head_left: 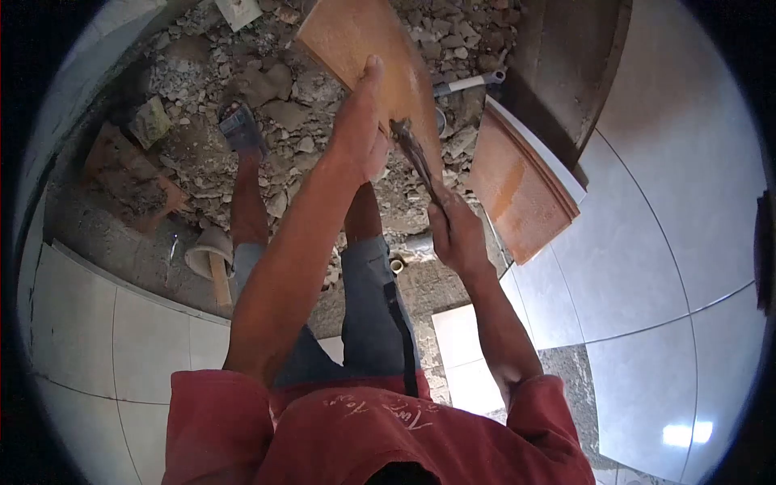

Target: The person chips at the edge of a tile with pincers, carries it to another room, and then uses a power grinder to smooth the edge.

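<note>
My left hand [360, 125] grips an orange-brown tile [376, 61] by its lower edge, thumb lying on the face. The tile is held up over the rubble. My right hand [462, 234] is wrapped round the handles of dark metal pincers [420, 162]. Their jaws sit at the tile's lower edge, close beside my left fingers. To the right of the pincers, a stack of similar tiles [517, 190] leans at the edge of the floor. Part of the left fingers is hidden behind the tile.
Broken rubble [283, 105] covers the ground around my feet. A grey and white pipe [469, 83] sticks out near the tile stack. At lower left stands a bucket [208, 250] with a wooden handle in it. Pale floor tiles [647, 202] lie on the right.
</note>
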Action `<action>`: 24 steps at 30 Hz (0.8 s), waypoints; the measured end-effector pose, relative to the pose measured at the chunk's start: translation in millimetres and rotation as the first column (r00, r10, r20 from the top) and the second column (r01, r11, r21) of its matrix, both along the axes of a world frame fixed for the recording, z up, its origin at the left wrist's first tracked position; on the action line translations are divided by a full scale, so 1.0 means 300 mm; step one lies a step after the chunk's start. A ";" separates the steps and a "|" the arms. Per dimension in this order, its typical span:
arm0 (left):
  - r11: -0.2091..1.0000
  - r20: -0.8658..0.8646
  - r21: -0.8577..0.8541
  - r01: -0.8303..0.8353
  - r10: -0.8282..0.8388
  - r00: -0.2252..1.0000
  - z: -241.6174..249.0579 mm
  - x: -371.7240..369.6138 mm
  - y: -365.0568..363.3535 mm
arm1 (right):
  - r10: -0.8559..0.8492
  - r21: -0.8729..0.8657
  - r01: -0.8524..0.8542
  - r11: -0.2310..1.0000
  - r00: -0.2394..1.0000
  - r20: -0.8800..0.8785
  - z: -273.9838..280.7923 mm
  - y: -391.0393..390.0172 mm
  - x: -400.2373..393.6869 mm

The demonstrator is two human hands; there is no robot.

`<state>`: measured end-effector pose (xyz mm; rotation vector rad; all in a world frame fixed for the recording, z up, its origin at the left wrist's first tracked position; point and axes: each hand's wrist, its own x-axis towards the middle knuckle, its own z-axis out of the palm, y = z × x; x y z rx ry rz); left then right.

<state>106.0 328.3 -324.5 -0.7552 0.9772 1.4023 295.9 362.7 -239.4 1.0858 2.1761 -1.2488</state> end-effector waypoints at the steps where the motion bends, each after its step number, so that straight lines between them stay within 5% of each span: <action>1: 1.000 -0.014 -0.001 -0.005 0.005 1.000 -0.008 -0.014 0.005 | -0.002 0.039 0.004 0.999 0.997 -0.071 0.000 0.004 0.002; 4: 1.000 0.054 -0.017 0.006 -0.005 0.999 0.003 0.012 -0.017 | -0.065 0.068 0.074 0.995 0.990 -0.129 0.022 -0.014 0.000; 6: 0.998 0.000 0.056 -0.022 0.022 1.000 -0.014 0.007 -0.005 | -0.030 -0.032 0.031 0.999 0.999 0.014 -0.002 0.002 -0.006; 8: 0.999 -0.022 0.042 -0.019 0.020 1.000 -0.016 0.007 -0.001 | 0.044 0.053 -0.039 0.998 0.995 -0.093 0.007 0.012 -0.012; 10: 1.000 -0.018 0.007 -0.007 0.007 1.000 -0.015 0.011 -0.017 | -0.122 -0.002 0.122 0.993 0.992 -0.038 0.040 0.002 -0.015; 14: 0.999 0.034 0.038 -0.018 0.016 0.999 0.005 0.007 0.002 | 0.010 0.006 -0.010 1.000 1.000 0.006 0.021 0.009 -0.010; 18: 0.998 0.023 -0.051 0.049 -0.048 0.999 0.025 -0.008 -0.002 | -0.182 -0.050 0.182 0.982 0.983 0.012 0.040 0.000 -0.032; 22: 0.999 0.015 0.052 -0.013 0.012 1.000 0.004 -0.017 0.003 | -0.029 -0.001 0.029 1.000 0.996 0.079 0.020 0.011 -0.022; 24: 1.000 -0.003 0.016 -0.013 0.013 1.000 0.015 -0.006 0.000 | -0.092 0.005 0.092 0.996 0.994 -0.054 0.018 -0.004 0.000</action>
